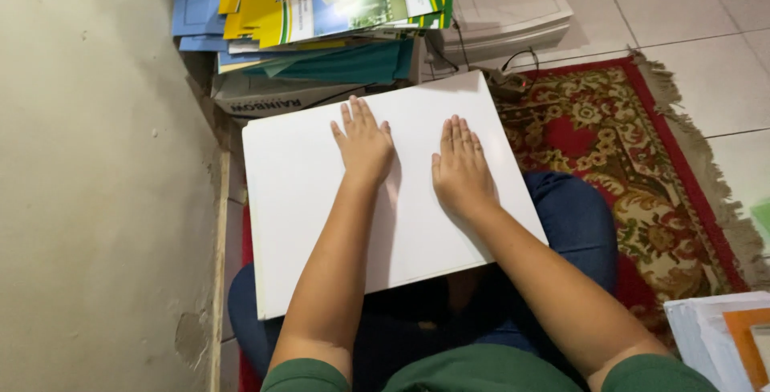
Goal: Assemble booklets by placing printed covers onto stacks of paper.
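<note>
Left hand (363,145) and right hand (462,169) both flat, palms down, fingers extended, grasping nothing, pressing on white board (313,200). Board directly under hands, resting across lap. Long axis runs left-right, tilted slightly. Hands side by side, apart, right of centre; right hand slightly nearer body. Folder stack (321,7) beyond fingertips; patterned rug (642,167) right of right hand.

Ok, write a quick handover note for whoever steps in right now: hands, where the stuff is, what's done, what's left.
Left hand: flat, palm down on the white sheet, holding nothing.
Right hand: flat beside it, also empty.
The sheet rests across the lap, blank side up.
Stack of folders lies ahead by the wall; more papers at lower right on the rug.
Done: sheet laid flat. Left: nothing folded, marked or moved yet.
</note>
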